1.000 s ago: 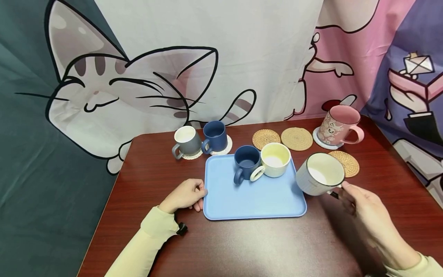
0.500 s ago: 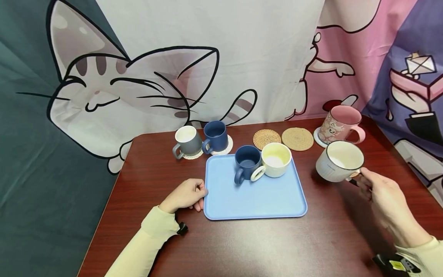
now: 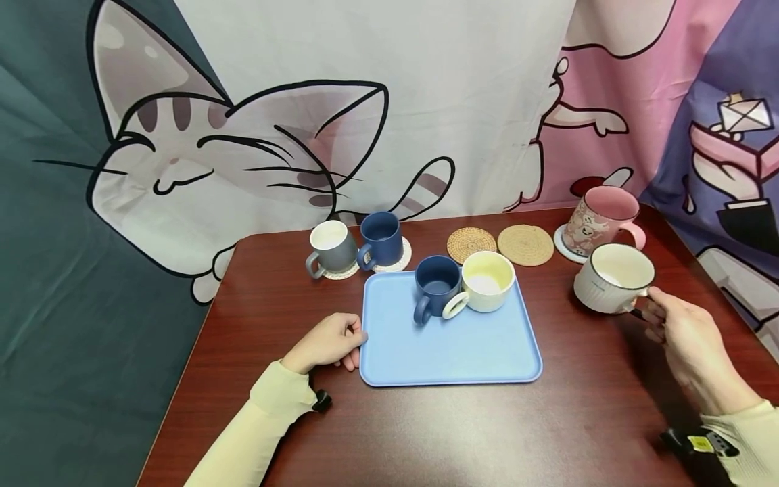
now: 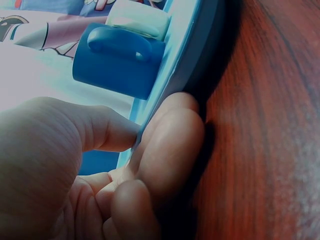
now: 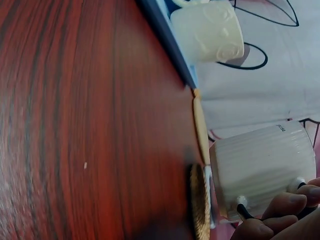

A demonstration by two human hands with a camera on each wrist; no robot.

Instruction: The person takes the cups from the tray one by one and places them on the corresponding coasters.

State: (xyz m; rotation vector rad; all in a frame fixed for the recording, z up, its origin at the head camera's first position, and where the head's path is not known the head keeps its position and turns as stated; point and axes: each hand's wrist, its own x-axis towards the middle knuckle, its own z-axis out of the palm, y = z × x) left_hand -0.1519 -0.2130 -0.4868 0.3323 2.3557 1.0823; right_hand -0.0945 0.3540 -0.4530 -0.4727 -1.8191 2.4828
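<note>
My right hand (image 3: 694,345) grips the dark handle of a white ribbed mug (image 3: 611,285) at the right of the table. The mug is upright or nearly so, a little above a woven coaster (image 5: 201,200) that it hides in the head view. My left hand (image 3: 325,345) pinches the left rim of a light blue tray (image 3: 450,355), thumb on top and fingers at its outer side. A dark blue mug (image 3: 439,284) and a pale yellow mug (image 3: 489,289) stand side by side on the tray's back part, handles toward me.
A grey mug (image 3: 337,251) and another blue mug (image 3: 385,242) stand on white coasters at the back left. Two woven coasters, one brown (image 3: 471,243) and one tan (image 3: 525,245), lie behind the tray. A pink mug (image 3: 599,220) on a white coaster (image 3: 566,247) stands close behind the white mug.
My right hand has carried the white mug from beside the tray's right edge to the right and back, over the woven coaster. My left hand and the tray have stayed in place.
</note>
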